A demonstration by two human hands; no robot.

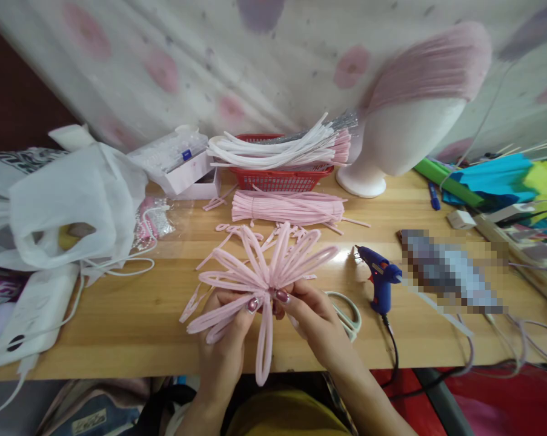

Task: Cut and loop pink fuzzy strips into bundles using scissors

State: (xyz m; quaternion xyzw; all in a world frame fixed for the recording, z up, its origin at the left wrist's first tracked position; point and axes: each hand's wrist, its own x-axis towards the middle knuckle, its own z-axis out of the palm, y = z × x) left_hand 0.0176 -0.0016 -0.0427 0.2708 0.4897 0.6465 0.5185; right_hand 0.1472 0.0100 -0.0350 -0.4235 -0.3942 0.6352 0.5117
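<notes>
A pink pipe-cleaner flower (273, 260) with several long looped petals is held above the table's front part. My left hand (230, 327) pinches it near the centre, thumb on top, with lower-left petals lying over the fingers. My right hand (312, 315) grips close to the same centre from the right, its thumb almost meeting the left one. One petal hangs straight down between both hands. The fingers behind the flower are partly hidden. Beyond it lie a bundle of pink pipe cleaners (286, 207) and loose bent pieces. Scissors with pale green handles (355, 318) lie partly behind my right hand.
A blue glue gun (381, 275) stands right of my hands, its cord running over the front edge. A red basket (280, 180) holds white and pink stems beside a white foam head (404, 136). A white bag (73, 200) and power strip (39, 309) sit left.
</notes>
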